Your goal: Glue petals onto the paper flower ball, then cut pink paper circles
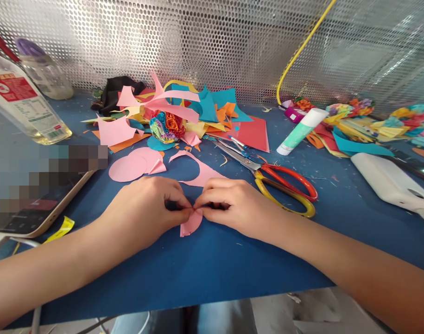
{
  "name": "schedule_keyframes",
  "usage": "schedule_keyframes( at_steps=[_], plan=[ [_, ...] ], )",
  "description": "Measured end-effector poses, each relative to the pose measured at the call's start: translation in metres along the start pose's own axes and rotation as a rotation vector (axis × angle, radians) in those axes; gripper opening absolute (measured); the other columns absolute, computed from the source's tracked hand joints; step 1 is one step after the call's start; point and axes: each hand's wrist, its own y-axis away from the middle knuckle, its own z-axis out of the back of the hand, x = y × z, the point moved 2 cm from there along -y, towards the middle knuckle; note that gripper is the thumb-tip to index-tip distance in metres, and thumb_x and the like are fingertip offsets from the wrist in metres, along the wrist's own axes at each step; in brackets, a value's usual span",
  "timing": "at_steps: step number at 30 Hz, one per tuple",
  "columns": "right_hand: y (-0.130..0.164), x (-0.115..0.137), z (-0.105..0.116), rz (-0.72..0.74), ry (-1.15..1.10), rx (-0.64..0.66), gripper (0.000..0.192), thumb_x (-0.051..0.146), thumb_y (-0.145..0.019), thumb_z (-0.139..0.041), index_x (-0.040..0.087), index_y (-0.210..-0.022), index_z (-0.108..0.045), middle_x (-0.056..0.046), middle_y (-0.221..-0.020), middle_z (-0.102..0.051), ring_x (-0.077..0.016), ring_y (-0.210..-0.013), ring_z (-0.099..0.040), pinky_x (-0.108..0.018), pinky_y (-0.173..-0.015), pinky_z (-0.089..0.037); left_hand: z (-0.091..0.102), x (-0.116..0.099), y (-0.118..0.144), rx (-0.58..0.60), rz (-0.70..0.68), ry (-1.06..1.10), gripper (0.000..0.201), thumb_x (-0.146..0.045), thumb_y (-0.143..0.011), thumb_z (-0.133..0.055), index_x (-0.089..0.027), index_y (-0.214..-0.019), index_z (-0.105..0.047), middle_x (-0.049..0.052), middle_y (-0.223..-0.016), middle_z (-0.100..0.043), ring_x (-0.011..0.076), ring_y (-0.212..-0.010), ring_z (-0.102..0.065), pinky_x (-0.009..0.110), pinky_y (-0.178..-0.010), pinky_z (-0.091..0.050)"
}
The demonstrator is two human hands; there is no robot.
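A folded piece of pink paper (191,226) is pinched between my two hands just above the blue table. My left hand (151,202) grips its upper edge with thumb and forefinger. From the other side my right hand (234,204) pinches the same edge, fingertips close to the left ones. Part of the paper is hidden behind my fingers. Beyond my left hand lie pink paper circles (127,165), one piece among them folded. A pink paper offcut (206,171) with a round cut-out is just behind my hands. Scissors (284,178) with red and yellow handles rest beyond my right hand.
Coloured paper scraps (114,131) and a multicoloured paper flower ball (166,126) are heaped at the back. A glue stick (302,131) stands tilted at right, near a white device (392,181). At left are a phone (41,218) and a bottle (27,102).
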Motion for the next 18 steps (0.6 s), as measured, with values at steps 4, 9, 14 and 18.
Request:
schedule_keyframes(
  at_steps=[4, 9, 14, 18],
  plan=[
    [0.002, 0.001, -0.001, 0.038, 0.038, -0.005, 0.013, 0.016, -0.084, -0.058, 0.019, -0.085, -0.071, -0.002, -0.081, -0.062, -0.0135, -0.077, -0.060, -0.024, -0.071, -0.046, -0.001, 0.002, 0.001, -0.021, -0.059, -0.071, 0.013, -0.035, -0.074, -0.062, -0.036, -0.068, -0.073, -0.006, -0.076, -0.067, 0.0137, -0.064, -0.055, 0.025, -0.052, -0.036],
    [0.006, 0.002, 0.004, 0.032, 0.081, 0.014, 0.017, 0.018, -0.085, -0.056, 0.021, -0.086, -0.072, -0.002, -0.080, -0.063, -0.0139, -0.075, -0.061, -0.025, -0.067, -0.047, 0.003, 0.004, 0.004, 0.027, -0.102, -0.031, 0.017, -0.032, -0.077, -0.058, -0.034, -0.070, -0.073, -0.004, -0.084, -0.068, 0.0154, -0.069, -0.058, 0.027, -0.063, -0.041],
    [0.007, 0.002, 0.012, -0.077, 0.064, 0.023, 0.014, 0.012, -0.080, -0.059, 0.019, -0.080, -0.071, -0.001, -0.078, -0.063, -0.0124, -0.070, -0.059, -0.024, -0.065, -0.045, 0.003, 0.002, 0.002, 0.045, -0.048, 0.031, 0.014, -0.032, -0.075, -0.059, -0.030, -0.068, -0.072, -0.003, -0.081, -0.068, 0.0159, -0.071, -0.058, 0.026, -0.061, -0.041],
    [0.005, 0.000, 0.013, -0.187, -0.056, -0.033, 0.010, 0.023, -0.080, -0.062, 0.017, -0.085, -0.068, -0.001, -0.081, -0.061, -0.0099, -0.065, -0.055, -0.023, -0.061, -0.045, -0.001, -0.003, 0.001, -0.028, 0.003, 0.016, 0.014, -0.030, -0.073, -0.059, -0.025, -0.061, -0.065, -0.003, -0.070, -0.064, 0.0142, -0.062, -0.052, 0.024, -0.054, -0.036]
  ],
)
